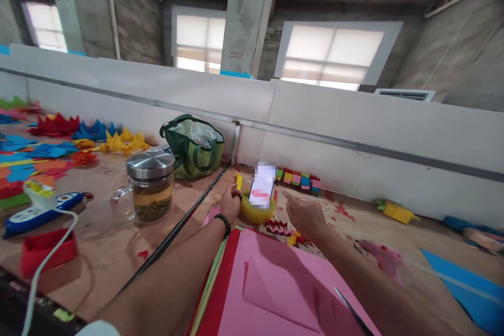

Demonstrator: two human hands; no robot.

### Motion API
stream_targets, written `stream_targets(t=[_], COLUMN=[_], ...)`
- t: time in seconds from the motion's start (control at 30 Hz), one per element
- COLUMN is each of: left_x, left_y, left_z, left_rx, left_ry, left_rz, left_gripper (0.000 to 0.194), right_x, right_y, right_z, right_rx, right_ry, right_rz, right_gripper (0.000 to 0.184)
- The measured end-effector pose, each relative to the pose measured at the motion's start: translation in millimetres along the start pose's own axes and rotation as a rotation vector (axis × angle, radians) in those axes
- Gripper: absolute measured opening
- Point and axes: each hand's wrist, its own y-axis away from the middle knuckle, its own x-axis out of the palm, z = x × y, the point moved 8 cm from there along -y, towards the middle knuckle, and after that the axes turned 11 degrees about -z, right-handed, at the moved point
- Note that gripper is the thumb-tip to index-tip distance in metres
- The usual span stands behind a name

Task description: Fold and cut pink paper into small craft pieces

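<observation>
A lit phone (263,184), its screen blurred, leans upright in a yellow roll of tape (252,214) on the table. My left hand (230,203), with a dark bead bracelet at the wrist, has its fingers curled against the roll's left side; their tips are partly hidden. To the right of the phone, my right hand (307,215) holds nothing, its index finger stretched toward the screen without touching it. Below both hands lies a stack of pink paper (271,283) over red and green sheets. The metal blade of a tool (350,307) rests on it, the handle out of view.
A lidded glass mug of tea (151,189) and a green bag (197,149) stand left. Folded paper crowns (57,125), a blue-and-white power strip (41,215) and a red paper ring (49,252) lie beyond. At right are a pink glue gun (380,252) and blue paper (468,283).
</observation>
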Motion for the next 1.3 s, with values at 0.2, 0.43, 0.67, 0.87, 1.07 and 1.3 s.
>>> stream_targets(t=[0.2,0.43,0.67,0.87,1.07,1.3], left_x=[-7.3,-15.2,-11.5,-17.3,-19.9,-16.9], left_y=[3,14,43,120,157,162], left_z=[-19,-54,-101,-111,-112,-111], left_rx=[0.066,0.15,0.274,0.479,0.588,0.605], left_ry=[0.023,0.077,0.042,-0.122,-0.221,-0.319], left_rz=[-0.036,-0.076,0.108,0.51,0.77,0.914], left_gripper=[0.032,0.033,0.038,0.033,0.025,0.033], right_x=[-51,-37,-25,-7,-21,-40], right_y=[74,137,144,140,143,147], right_z=[41,62,49,48,52,51], right_rx=[-0.124,-0.083,-0.003,-0.011,-0.163,-0.333], right_ry=[-0.273,-0.359,-0.454,-0.497,-0.558,-0.526], right_rz=[0.082,0.239,0.254,0.059,-0.261,-0.406], right_gripper=[0.027,0.062,0.064,0.048,0.029,0.03])
